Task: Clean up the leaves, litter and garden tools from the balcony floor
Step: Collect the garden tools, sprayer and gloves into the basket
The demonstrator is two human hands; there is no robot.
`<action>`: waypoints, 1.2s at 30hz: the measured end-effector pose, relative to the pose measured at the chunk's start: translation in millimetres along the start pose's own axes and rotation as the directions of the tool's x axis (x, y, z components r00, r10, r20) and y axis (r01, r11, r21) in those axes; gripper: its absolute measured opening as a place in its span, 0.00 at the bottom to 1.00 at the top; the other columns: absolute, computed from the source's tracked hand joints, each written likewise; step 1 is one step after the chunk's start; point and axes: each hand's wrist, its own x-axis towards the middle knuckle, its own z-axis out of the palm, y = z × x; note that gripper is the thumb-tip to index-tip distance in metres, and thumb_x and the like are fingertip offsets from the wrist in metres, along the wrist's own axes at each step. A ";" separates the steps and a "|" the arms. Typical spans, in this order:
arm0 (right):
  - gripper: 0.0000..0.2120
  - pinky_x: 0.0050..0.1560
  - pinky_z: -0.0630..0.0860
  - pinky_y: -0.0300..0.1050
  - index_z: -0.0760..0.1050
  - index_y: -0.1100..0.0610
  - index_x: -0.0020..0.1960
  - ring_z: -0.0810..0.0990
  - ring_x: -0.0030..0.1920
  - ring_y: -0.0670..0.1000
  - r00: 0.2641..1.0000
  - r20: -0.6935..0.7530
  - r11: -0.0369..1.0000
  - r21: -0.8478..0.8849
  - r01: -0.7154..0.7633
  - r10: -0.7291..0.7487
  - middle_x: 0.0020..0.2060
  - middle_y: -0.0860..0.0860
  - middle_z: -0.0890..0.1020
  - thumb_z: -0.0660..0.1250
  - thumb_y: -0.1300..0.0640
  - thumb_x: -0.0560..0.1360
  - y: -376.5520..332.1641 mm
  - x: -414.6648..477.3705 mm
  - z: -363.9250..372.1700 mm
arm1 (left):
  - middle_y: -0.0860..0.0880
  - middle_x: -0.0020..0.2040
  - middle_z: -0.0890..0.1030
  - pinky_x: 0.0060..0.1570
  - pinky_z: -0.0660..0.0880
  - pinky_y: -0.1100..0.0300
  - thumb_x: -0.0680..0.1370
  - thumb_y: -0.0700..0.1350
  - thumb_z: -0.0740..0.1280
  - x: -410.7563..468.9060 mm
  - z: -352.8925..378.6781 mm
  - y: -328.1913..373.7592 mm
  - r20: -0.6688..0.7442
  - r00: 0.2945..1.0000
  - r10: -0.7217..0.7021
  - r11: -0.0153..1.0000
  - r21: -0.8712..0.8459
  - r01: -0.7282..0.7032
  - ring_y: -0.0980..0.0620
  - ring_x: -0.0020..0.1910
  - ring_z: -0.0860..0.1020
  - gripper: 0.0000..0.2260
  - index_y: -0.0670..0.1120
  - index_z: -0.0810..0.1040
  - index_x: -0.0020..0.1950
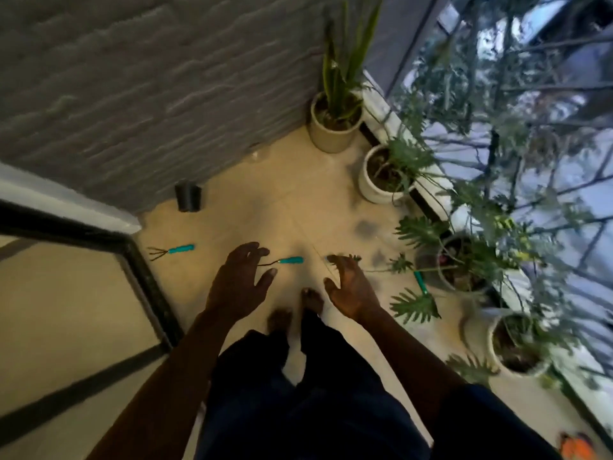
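- Over the balcony's tiled floor [265,210], your left hand [240,280] and right hand [348,287] hover with fingers spread, holding nothing.
- Bare tile stretches ahead, hemmed by a black door frame [142,270] on the left and potted plants [381,174] on the right.
- Between your hands, a teal-handled tool [290,260] lies crosswise, handle pointing right.
- Nearer the frame, a teal-handled rake [180,249] lies parallel, tines pointing left.

grey textured wall [149,78], beige tiled floor [282,207]
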 end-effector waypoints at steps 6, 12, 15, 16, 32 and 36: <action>0.26 0.69 0.72 0.49 0.73 0.56 0.72 0.77 0.67 0.57 0.957 -0.142 0.957 0.180 -0.228 0.254 0.66 0.57 0.77 0.66 0.45 0.78 52.1 -12.5 29.7 | 0.46 0.72 0.74 0.64 0.77 0.46 0.76 0.60 0.58 60.0 64.1 -4.4 0.246 0.929 0.275 0.956 0.035 -0.292 0.44 0.70 0.74 0.29 0.46 0.74 0.73; 0.20 0.65 0.76 0.50 0.73 0.53 0.72 0.78 0.65 0.55 0.882 -0.156 0.872 0.301 -0.386 0.444 0.67 0.54 0.77 0.67 0.51 0.82 155.0 43.9 99.7 | 0.45 0.79 0.66 0.70 0.72 0.45 0.81 0.59 0.64 127.3 190.8 -34.4 0.445 0.862 0.244 0.930 0.143 -0.338 0.44 0.78 0.66 0.31 0.47 0.64 0.80; 0.20 0.63 0.76 0.49 0.73 0.54 0.72 0.78 0.65 0.55 0.799 -0.165 0.781 0.393 -0.485 0.579 0.67 0.55 0.77 0.68 0.53 0.81 225.1 97.5 143.5 | 0.46 0.83 0.59 0.74 0.66 0.46 0.82 0.60 0.63 164.7 278.8 -66.5 0.493 0.837 0.236 0.909 0.194 -0.370 0.44 0.82 0.58 0.33 0.48 0.58 0.83; 0.20 0.63 0.76 0.49 0.73 0.55 0.72 0.78 0.65 0.56 0.767 -0.171 0.752 0.411 -0.515 0.618 0.67 0.56 0.77 0.68 0.54 0.81 250.2 117.5 159.8 | 0.45 0.83 0.58 0.75 0.64 0.46 0.82 0.60 0.62 177.6 310.0 -81.6 0.502 0.830 0.243 0.896 0.212 -0.391 0.43 0.82 0.57 0.34 0.48 0.57 0.84; 0.33 0.68 0.71 0.49 0.57 0.58 0.81 0.70 0.73 0.58 0.526 -0.579 0.735 0.206 -0.646 0.623 0.79 0.57 0.59 0.67 0.54 0.81 599.1 321.6 228.2 | 0.37 0.83 0.57 0.81 0.42 0.46 0.84 0.64 0.53 352.1 690.4 -150.0 0.319 0.533 0.784 0.458 0.283 -0.843 0.36 0.83 0.54 0.35 0.42 0.62 0.82; 0.35 0.73 0.64 0.51 0.52 0.66 0.81 0.65 0.75 0.64 0.496 -0.641 0.731 0.153 -0.665 0.586 0.78 0.64 0.59 0.64 0.56 0.81 647.6 357.8 177.5 | 0.39 0.84 0.51 0.80 0.39 0.46 0.83 0.66 0.51 382.5 717.9 -144.1 0.302 0.555 0.775 0.465 0.321 -0.825 0.37 0.83 0.49 0.37 0.44 0.55 0.85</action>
